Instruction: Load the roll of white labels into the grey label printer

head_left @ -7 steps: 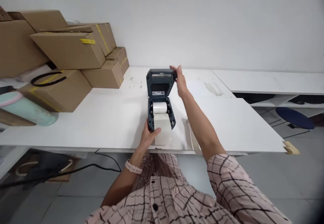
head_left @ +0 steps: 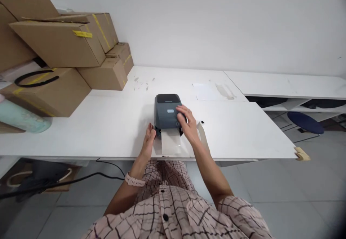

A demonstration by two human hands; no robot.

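Observation:
A dark grey label printer (head_left: 164,113) stands on the white table in front of me, its lid lowered, though a small gap may show at the front. My right hand (head_left: 188,123) curls its fingers over the right edge of the lid. Against the printer's front left corner rests my left hand (head_left: 148,138), fingers stretched out and wrapping nothing. White label paper (head_left: 171,141) runs out of the printer's front toward the table edge. The roll inside is hidden by the lid. A curled pale strip (head_left: 203,138) lies just right of the printer, partly behind my right wrist.
Cardboard boxes (head_left: 61,46) are stacked on the left, with a black band (head_left: 36,82) on one. A mint-coloured bottle (head_left: 25,115) lies near them. The table's front edge (head_left: 108,157) is close to me. A blue stool (head_left: 305,122) stands on the right.
The printer's lid has swung down from upright over the label roll, with my right hand following it. My left thumb has come off the label paper, and the hand has shifted to the printer's left side.

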